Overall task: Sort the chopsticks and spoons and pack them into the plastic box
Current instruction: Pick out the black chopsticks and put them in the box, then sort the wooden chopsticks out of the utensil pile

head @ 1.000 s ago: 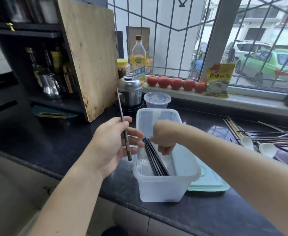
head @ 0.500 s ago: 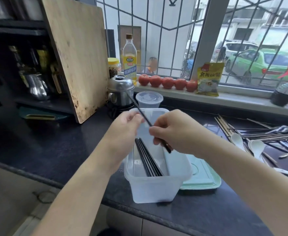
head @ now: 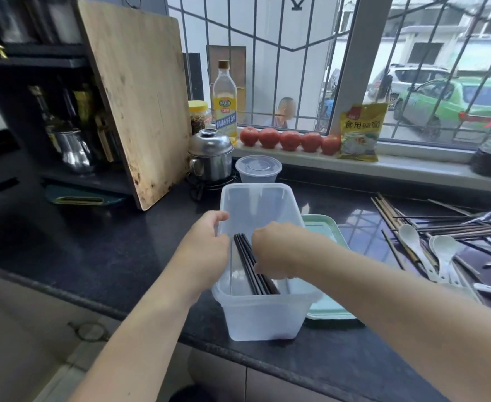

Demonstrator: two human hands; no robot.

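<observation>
- You are mid-way through the chopstick part of the sort: a bundle of black chopsticks (head: 253, 265) already lies lengthwise on the floor of the plastic box (head: 257, 256), towards its left side, their near ends against the near wall.
- Your right hand (head: 276, 250) reaches down inside the box, over the far part of that bundle. Its fingers curl downward onto the chopsticks, but the back of the hand hides the fingertips, so you cannot tell from here whether they pinch a stick or only press the bundle flat.
- Your left hand (head: 206, 245) grips the box's left rim, fingers hooked over the edge and thumb outside, steadying it on the dark counter (head: 93, 256).
- Both forearms come in from the near edge and converge on the box; the right wrist bends down over the near rim.
- Much of the task remains: a loose heap of chopsticks (head: 447, 230) and white spoons (head: 441, 250) lies well apart on the counter to your right, unsorted.
- The next move, as a judgement, calls for lifting your right hand out without dragging the bundle askew, then reaching right for more pieces.
- The green lid (head: 325, 233) lies just beside the box, partly under its right side.
</observation>
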